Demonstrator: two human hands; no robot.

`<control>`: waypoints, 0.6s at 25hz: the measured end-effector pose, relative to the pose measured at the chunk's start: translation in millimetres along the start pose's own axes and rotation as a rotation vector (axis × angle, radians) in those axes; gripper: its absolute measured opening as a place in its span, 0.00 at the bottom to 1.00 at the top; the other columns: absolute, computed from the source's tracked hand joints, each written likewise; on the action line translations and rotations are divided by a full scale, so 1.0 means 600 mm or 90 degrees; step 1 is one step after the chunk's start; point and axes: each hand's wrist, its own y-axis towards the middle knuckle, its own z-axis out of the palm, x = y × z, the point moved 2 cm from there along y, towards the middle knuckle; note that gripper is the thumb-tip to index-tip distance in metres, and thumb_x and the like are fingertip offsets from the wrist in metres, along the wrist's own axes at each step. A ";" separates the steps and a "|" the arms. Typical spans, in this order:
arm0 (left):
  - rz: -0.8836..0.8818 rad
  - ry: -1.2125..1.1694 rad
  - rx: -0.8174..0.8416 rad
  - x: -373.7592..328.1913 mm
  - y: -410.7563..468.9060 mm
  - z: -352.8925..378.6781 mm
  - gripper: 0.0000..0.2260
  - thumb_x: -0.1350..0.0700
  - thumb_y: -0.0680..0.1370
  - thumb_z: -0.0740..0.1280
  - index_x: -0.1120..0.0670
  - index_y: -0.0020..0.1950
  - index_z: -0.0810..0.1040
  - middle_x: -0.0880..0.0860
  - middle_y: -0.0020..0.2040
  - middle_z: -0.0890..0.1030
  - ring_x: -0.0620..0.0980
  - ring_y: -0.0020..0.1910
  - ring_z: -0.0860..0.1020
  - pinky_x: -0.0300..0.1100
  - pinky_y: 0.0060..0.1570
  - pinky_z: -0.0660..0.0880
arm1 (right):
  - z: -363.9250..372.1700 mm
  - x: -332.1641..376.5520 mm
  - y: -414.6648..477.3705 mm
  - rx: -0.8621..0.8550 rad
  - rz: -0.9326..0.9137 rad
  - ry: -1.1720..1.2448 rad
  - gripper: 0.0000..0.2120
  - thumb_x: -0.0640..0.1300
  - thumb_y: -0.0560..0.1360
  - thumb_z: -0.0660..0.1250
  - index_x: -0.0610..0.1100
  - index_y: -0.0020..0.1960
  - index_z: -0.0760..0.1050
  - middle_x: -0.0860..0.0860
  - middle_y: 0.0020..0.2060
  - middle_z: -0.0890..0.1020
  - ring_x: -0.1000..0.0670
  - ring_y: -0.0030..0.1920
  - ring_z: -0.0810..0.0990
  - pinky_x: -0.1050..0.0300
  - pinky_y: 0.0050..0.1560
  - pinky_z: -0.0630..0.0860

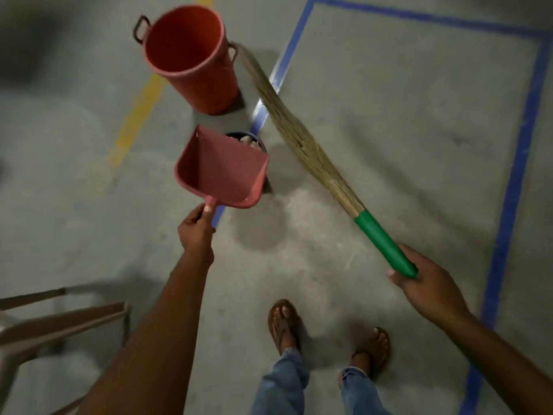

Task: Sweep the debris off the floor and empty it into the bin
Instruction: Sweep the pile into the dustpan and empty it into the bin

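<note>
Standing on a grey concrete floor in brown sandals and torn blue jeans. Holding a pinkish-red plastic dustpan by its short handle in the left hand, fingers clamped round that handle, thumb on top; pan raised off the floor, open mouth turned away from the body. Gripping the green plastic handle of a long straw-coloured grass broom in the right hand, fingers wrapped tight round the handle's end; bristles stretched forward and left, tips up by the side handle of a tall red plastic bin, touching or just short, cannot tell. Ahead, beyond the dustpan, upright on the floor: that bin, between a yellow floor line and a blue tape line. Partly hidden behind the dustpan's far edge: a small dark round container with something pale inside, too blurred to name. At lower left, brownish chair legs.
</note>
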 end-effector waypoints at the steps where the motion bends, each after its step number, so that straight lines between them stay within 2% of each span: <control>1: 0.016 0.005 -0.025 -0.023 0.018 -0.021 0.17 0.50 0.79 0.73 0.58 0.64 0.83 0.57 0.48 0.83 0.54 0.41 0.76 0.34 0.28 0.73 | 0.008 0.038 0.019 0.005 -0.022 -0.009 0.25 0.54 0.77 0.70 0.62 0.72 0.69 0.55 0.60 0.82 0.45 0.59 0.80 0.47 0.60 0.77; 3: 0.051 0.019 -0.065 -0.061 0.059 -0.053 0.20 0.43 0.75 0.76 0.55 0.60 0.85 0.58 0.48 0.86 0.58 0.43 0.81 0.44 0.42 0.80 | 0.032 0.105 0.049 0.006 -0.058 -0.025 0.22 0.53 0.76 0.70 0.61 0.69 0.71 0.54 0.56 0.83 0.43 0.56 0.81 0.47 0.57 0.78; 4: 0.070 0.050 -0.077 -0.075 0.081 -0.060 0.21 0.41 0.74 0.76 0.53 0.60 0.86 0.58 0.50 0.87 0.60 0.47 0.84 0.47 0.48 0.80 | 0.043 0.129 0.062 -0.002 -0.065 -0.030 0.21 0.53 0.76 0.70 0.60 0.68 0.72 0.53 0.55 0.83 0.43 0.55 0.81 0.47 0.56 0.79; 5: 0.088 0.107 -0.091 -0.082 0.105 -0.065 0.21 0.40 0.75 0.74 0.52 0.61 0.86 0.58 0.52 0.87 0.60 0.52 0.84 0.47 0.50 0.78 | 0.055 0.149 0.075 -0.009 -0.065 -0.037 0.21 0.52 0.76 0.70 0.60 0.68 0.72 0.52 0.55 0.83 0.42 0.54 0.82 0.47 0.55 0.79; 7: 0.148 0.258 -0.130 -0.094 0.142 -0.073 0.18 0.41 0.78 0.69 0.50 0.62 0.85 0.57 0.53 0.87 0.58 0.55 0.84 0.43 0.50 0.75 | 0.085 0.180 0.091 -0.014 -0.064 -0.054 0.22 0.52 0.76 0.69 0.59 0.69 0.72 0.52 0.55 0.83 0.42 0.53 0.81 0.47 0.55 0.79; 10: 0.228 0.403 -0.125 -0.111 0.179 -0.059 0.15 0.43 0.81 0.64 0.50 0.58 0.84 0.58 0.49 0.86 0.62 0.52 0.83 0.48 0.49 0.76 | 0.122 0.198 0.096 -0.023 -0.045 -0.056 0.21 0.53 0.77 0.69 0.57 0.69 0.72 0.51 0.54 0.83 0.43 0.52 0.81 0.49 0.54 0.79; 13: 0.251 0.519 -0.100 -0.116 0.203 -0.033 0.13 0.49 0.81 0.63 0.53 0.56 0.84 0.60 0.50 0.85 0.64 0.51 0.82 0.49 0.47 0.76 | 0.148 0.199 0.099 -0.020 -0.031 -0.069 0.20 0.53 0.77 0.69 0.56 0.68 0.72 0.50 0.54 0.82 0.43 0.52 0.80 0.47 0.54 0.79; 15: 0.254 0.550 -0.094 -0.120 0.203 -0.021 0.14 0.49 0.82 0.62 0.53 0.57 0.84 0.61 0.51 0.84 0.65 0.51 0.82 0.51 0.47 0.76 | 0.153 0.196 0.097 -0.016 -0.013 -0.080 0.20 0.53 0.77 0.69 0.56 0.69 0.72 0.50 0.55 0.82 0.42 0.53 0.80 0.46 0.55 0.78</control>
